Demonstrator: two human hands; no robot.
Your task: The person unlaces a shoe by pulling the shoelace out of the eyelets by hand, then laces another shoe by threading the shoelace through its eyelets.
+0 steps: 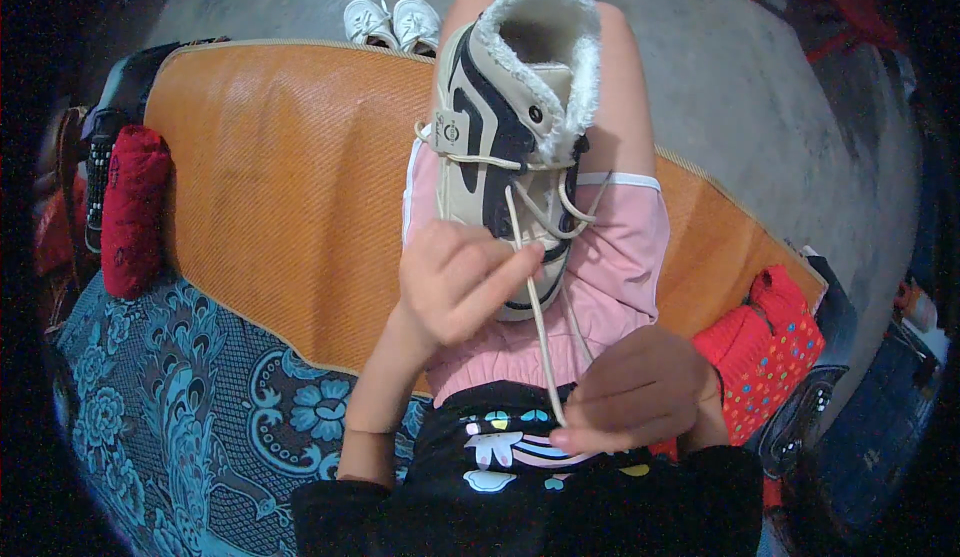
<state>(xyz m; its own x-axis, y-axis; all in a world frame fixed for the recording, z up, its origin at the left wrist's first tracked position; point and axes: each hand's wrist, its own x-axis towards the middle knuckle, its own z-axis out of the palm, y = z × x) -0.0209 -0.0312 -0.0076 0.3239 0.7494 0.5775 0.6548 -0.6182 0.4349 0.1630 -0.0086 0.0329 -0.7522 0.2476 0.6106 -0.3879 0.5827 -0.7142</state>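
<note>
A beige and black high-top shoe with white fleece lining [480,114] rests on my lap, its toe towards me and its opening away. A paper tag [451,132] hangs at its side. My left hand [469,279] is by the toe, its fingers bent around or beside the pale shoelace [541,332]; the exact grip is hard to see. That lace runs down to my right hand [637,392], which pinches it between thumb and fingers over my black shirt. More lace lies loosely crossed over the shoe's front.
I sit on an orange woven mat [285,182] over a blue patterned cloth [187,422]. White shoes [394,23] stand on the grey floor beyond the mat. A red rolled cloth item [136,212] lies at the left, a red dotted fabric item [780,347] at the right.
</note>
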